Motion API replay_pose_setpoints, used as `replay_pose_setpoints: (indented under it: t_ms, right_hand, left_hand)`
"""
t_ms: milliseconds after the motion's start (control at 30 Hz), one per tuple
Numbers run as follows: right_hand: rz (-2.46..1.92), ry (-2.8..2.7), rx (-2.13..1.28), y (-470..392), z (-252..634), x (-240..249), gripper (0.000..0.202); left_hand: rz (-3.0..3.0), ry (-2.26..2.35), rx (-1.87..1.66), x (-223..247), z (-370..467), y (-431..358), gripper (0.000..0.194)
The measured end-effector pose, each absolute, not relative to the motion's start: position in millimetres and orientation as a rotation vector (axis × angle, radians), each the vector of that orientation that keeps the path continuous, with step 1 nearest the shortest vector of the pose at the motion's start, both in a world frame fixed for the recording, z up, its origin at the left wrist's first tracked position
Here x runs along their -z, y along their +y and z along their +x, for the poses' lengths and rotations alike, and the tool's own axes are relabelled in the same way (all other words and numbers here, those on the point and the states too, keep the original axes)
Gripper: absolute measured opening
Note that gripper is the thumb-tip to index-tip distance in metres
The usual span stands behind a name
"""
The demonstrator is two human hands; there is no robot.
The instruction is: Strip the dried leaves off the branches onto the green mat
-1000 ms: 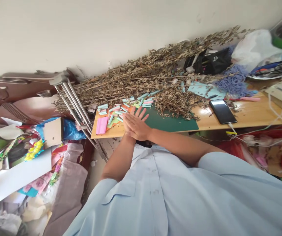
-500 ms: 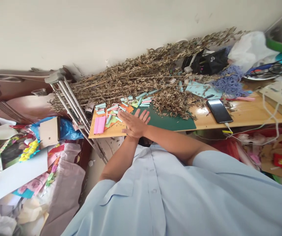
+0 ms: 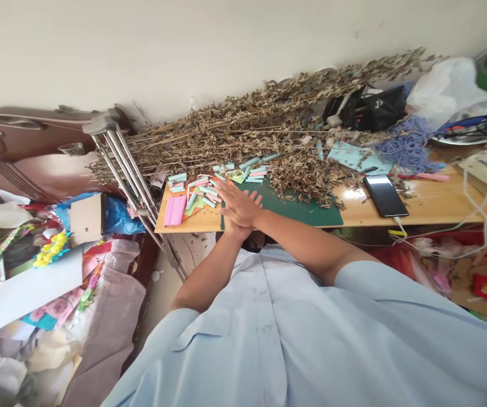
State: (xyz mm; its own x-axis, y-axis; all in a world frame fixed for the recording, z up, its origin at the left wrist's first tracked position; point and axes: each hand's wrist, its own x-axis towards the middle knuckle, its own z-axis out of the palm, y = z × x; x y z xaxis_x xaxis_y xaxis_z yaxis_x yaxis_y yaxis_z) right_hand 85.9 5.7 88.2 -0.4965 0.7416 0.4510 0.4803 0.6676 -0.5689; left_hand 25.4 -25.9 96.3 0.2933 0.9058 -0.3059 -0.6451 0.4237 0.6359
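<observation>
The person's right hand lies flat across the left hand, the two meeting near the front edge of the wooden surface. The fingers of both hands are extended and uncurled, the right ones pointing forward and leftward; the palms are hidden, so one cannot tell whether the grip has hold of anything between them. Just beyond and left of the hands are scattered short blue and pink pieces, some on orange and green paper, with a flat pink item beside them. A dark green mat extends to the right, loose dried leaves over its far part. Farther right lies a phone; metal crutches lean at the surface's left end.
</observation>
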Motion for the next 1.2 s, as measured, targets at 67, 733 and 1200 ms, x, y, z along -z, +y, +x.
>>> replay_pose_setpoints:
  t_ms: [67, 733, 1200]
  right_hand:
    - [-1.031, -2.12, -0.454, 16.8, 99.2, -86.9, 0.073]
    - [-1.349, -1.71, -0.288, -34.4, 187.4, -15.4, 0.048]
    - [-1.336, -1.687, -0.275, -36.7, 185.4, -9.0, 0.04]
  left_hand:
    - [0.431, 0.618, -1.129, -89.3, 23.6, -27.2, 0.058]
    - [1.307, 1.411, -0.869, -69.0, -46.0, 50.6, 0.021]
    - [2.138, 1.483, -0.337, -66.7, -33.9, 89.6, 0.024]
